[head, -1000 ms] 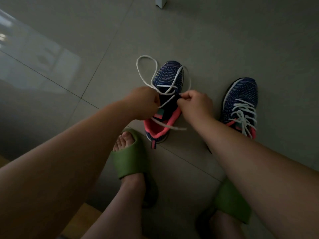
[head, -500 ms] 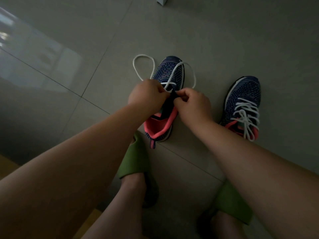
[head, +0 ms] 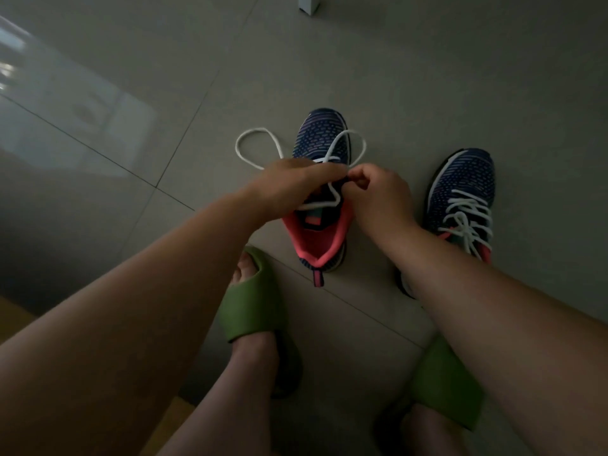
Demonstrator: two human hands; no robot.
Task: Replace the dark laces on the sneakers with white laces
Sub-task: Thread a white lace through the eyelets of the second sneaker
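Right-side navy knit sneaker with pink collar [head: 460,195] sits on the grey tiled floor [head: 427,77] fully laced in white, ends loosely tied, so that one looks done. The other navy knit sneaker with pink lining [head: 320,205], just left of it at mid-floor, is only part-threaded: white flat lace [head: 251,134] crosses the lower eyelets, one zigzag shows near the tongue, and two slack loops trail onto the floor past the toe. No dark laces visible anywhere. Judged left to do: the upper eyelets, then tying. Left hand [head: 289,185] reaches over the sneaker's throat, palm down, fingers bent around the lace area; exact grip hidden, cannot tell what it holds. Right hand [head: 378,192] is fisted with thumb and forefinger pinched on the lace at the eyelet row. Both forearms extend down, feet in green foam slides [head: 250,311] below.
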